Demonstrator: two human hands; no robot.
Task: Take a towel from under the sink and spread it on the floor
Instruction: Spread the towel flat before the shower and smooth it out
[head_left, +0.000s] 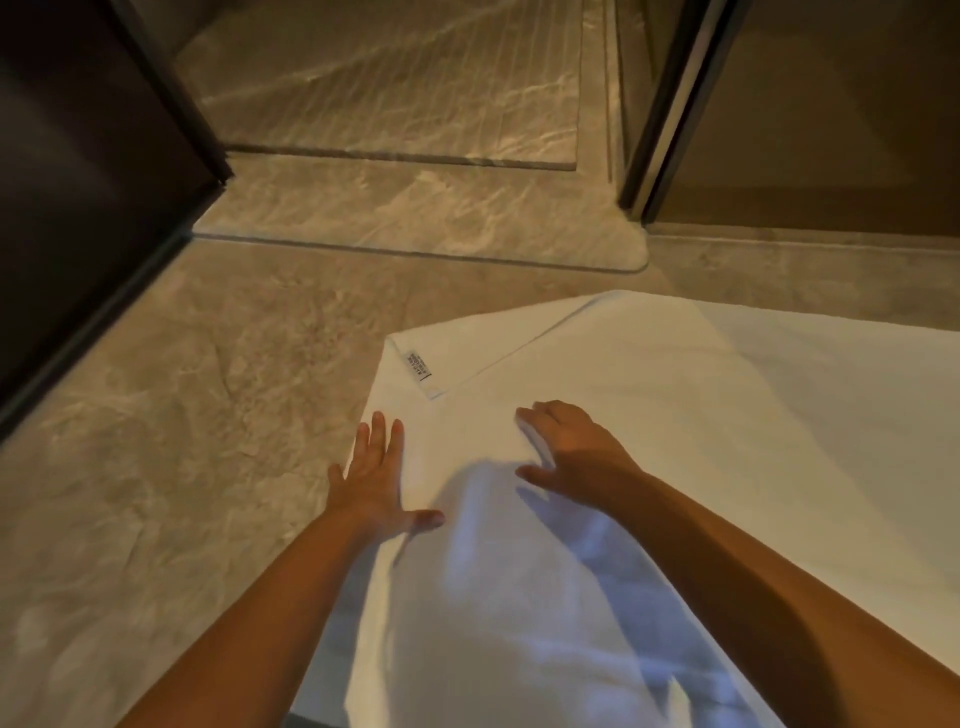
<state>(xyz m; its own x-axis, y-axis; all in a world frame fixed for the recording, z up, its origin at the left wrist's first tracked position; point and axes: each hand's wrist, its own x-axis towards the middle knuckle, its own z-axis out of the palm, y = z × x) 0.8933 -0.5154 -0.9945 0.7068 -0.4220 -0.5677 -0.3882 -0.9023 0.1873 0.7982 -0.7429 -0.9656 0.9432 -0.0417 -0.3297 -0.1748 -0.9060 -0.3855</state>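
Note:
A large white towel (701, 441) lies flat on the beige stone floor (156, 467), reaching from the bottom middle to the right edge. Its far left corner is folded back on top of it, and a small printed label (418, 365) shows there. My left hand (374, 478) rests flat with fingers spread on the towel's left edge, partly over the floor. My right hand (571, 452) presses palm-down on the towel a little to the right, fingers apart. Neither hand grips the cloth.
A dark cabinet or door panel (78, 208) stands at the left. A raised stone threshold (415, 218) with a rounded corner runs across beyond the towel. A dark door frame (670, 104) rises at the upper right, with a brown wall beside it.

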